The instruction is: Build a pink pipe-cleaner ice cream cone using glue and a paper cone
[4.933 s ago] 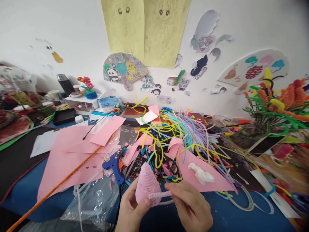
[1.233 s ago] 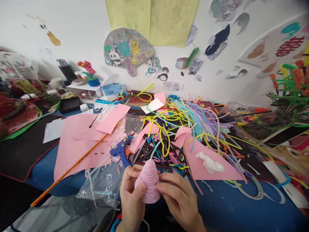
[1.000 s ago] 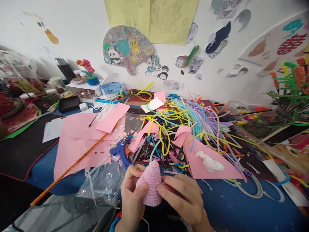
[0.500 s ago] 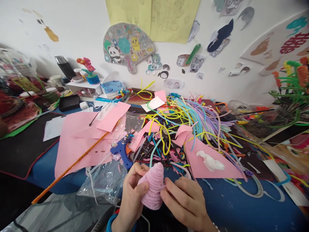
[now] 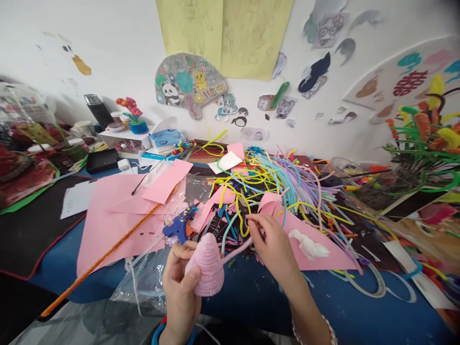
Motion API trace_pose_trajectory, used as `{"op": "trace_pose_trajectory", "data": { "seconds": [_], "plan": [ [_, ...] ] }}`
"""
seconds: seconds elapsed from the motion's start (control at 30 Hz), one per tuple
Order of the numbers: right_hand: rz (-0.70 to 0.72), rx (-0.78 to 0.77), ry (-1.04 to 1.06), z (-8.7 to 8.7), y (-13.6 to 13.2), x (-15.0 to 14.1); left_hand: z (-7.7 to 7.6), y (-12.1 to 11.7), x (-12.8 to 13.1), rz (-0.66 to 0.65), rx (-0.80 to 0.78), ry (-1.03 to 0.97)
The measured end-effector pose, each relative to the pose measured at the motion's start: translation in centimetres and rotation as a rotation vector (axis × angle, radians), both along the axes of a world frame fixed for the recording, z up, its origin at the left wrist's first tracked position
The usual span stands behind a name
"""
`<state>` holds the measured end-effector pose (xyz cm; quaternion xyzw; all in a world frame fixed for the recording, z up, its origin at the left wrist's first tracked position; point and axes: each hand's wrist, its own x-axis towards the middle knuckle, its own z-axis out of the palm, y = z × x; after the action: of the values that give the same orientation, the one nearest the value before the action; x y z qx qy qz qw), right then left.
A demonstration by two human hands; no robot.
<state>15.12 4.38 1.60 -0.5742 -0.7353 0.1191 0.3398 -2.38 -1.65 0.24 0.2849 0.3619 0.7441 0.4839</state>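
Note:
My left hand (image 5: 181, 275) grips a pink cone (image 5: 207, 268) made of coiled fuzzy pipe cleaner, its thumb on the near side and its tip pointing up. A loose pink pipe cleaner (image 5: 237, 250) runs from the cone's right side up to my right hand (image 5: 275, 247). The fingers of my right hand are drawn together at that strand's far end; the exact grip is partly hidden. Just beyond those fingertips lie a yellow pipe cleaner (image 5: 241, 225) and the cluttered mat. A blue glue gun (image 5: 178, 229) rests behind my left hand.
Pink sheets (image 5: 108, 215) cover the left of the blue table, crossed by a long orange pipe-cleaner stick (image 5: 97, 261). Coloured pipe cleaners (image 5: 287, 172) heap at the back. White tissue (image 5: 309, 245) lies on pink paper at right, near headbands (image 5: 373, 287).
My right hand has moved away from the cone, up and forward, and a pink strand now stretches between them. My left hand has shifted left with the cone.

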Motion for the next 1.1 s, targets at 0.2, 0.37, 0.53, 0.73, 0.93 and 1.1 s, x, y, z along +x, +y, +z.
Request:
{"op": "trace_pose_trajectory", "data": {
  "seconds": [0.2,0.37,0.53,0.73,0.93,1.1],
  "plan": [
    [-0.072,-0.063,-0.171,-0.1,4.7,-1.2,0.5,1.2,-0.2,0.287,0.009,-0.020],
    [-0.107,-0.072,-0.222,2.1,3.1,2.2,1.4,0.8,-0.9,0.360,-0.060,-0.081],
    [-0.255,0.065,-0.236,2.0,-1.3,8.0,2.4,0.4,-2.2,0.442,-0.045,-0.163],
    [-0.057,-0.006,-0.330,0.3,-3.2,5.3,4.1,-0.2,-2.7,0.412,0.012,-0.202],
    [-0.183,-0.280,-0.562,0.3,-0.6,0.4,4.8,-0.9,-2.0,0.407,-0.032,-0.207],
    [-0.125,-0.395,-0.648,1.5,1.6,1.8,4.9,-1.3,-2.0,0.370,-0.086,-0.214]
  ]
}}
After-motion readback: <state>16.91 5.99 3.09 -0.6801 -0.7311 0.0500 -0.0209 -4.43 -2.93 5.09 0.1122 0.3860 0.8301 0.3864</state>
